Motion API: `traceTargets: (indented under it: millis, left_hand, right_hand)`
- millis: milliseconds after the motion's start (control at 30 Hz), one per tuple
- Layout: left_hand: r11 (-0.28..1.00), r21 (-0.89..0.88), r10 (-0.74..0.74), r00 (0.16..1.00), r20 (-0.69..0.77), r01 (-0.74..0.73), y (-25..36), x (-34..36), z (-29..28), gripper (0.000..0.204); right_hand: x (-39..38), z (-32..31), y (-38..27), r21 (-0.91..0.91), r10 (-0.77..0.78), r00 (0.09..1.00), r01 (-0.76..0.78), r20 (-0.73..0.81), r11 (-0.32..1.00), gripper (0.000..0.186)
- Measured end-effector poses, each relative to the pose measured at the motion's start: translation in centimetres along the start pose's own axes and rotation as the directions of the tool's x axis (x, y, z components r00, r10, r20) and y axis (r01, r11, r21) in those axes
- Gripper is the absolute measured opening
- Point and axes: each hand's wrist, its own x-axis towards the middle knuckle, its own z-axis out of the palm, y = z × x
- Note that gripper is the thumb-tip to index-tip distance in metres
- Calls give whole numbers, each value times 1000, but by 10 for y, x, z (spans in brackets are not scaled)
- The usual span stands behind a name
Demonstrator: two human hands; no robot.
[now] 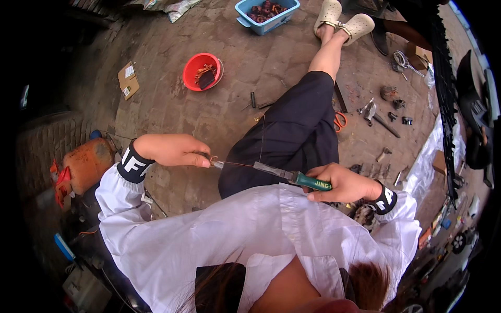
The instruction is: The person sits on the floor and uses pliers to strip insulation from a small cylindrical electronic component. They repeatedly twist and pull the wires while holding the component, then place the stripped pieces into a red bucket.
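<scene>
My left hand [180,150] is closed on a small silvery metal piece [217,164] with copper-coloured wire at it. Most of that piece is hidden by the fingers, so its kind does not show. A thin copper wire [239,164] stretches from it across to the pliers [279,172] in my right hand [343,182]. These pliers have long metal jaws pointing left and a green handle, round which my right fingers are closed. Another fine strand of wire [262,136] rises above my dark trousers [284,133].
A red bucket [219,78] with scraps and a blue tub [269,25] of dark reddish parts stand ahead. Orange-handled scissors [340,122], a hammer [383,122] and small metal parts lie to the right. An orange gas cylinder [90,164] lies left. Another person's shoe [380,37] shows at far right.
</scene>
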Motion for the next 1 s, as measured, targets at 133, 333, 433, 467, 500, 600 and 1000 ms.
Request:
traceTargets:
  millis: [133,333,433,467,500,600,1000]
  left_hand:
    - [980,159,-81,973,-217,117,17,1,-9,37]
    - [996,83,44,943,-330,-17,16,-3,-9,31]
    - [991,132,57,857,-512,13,13,7,-8,28]
    - [987,159,72,813,-578,26,9,12,-8,28]
    - [982,187,115,763,-637,8,7,18,-9,26]
    - [967,252,188,606,-773,22,11,34,-5,24]
    - [938,342,287,419,-861,61,11,65,13,29]
  right_hand:
    - [-1,-3,4,8,10,998,-9,-66,1000,29]
    - [-6,-2,-5,-15,-23,994,22,-110,1000,28]
    - [6,-5,-6,-28,-94,971,90,-218,996,26]
    - [9,-4,1,-5,-82,967,83,-240,997,25]
    - [13,-3,2,69,-47,960,68,-276,995,26]
    - [26,3,10,174,-42,932,112,-360,978,29]
    - [41,16,16,215,-31,912,130,-409,968,22]
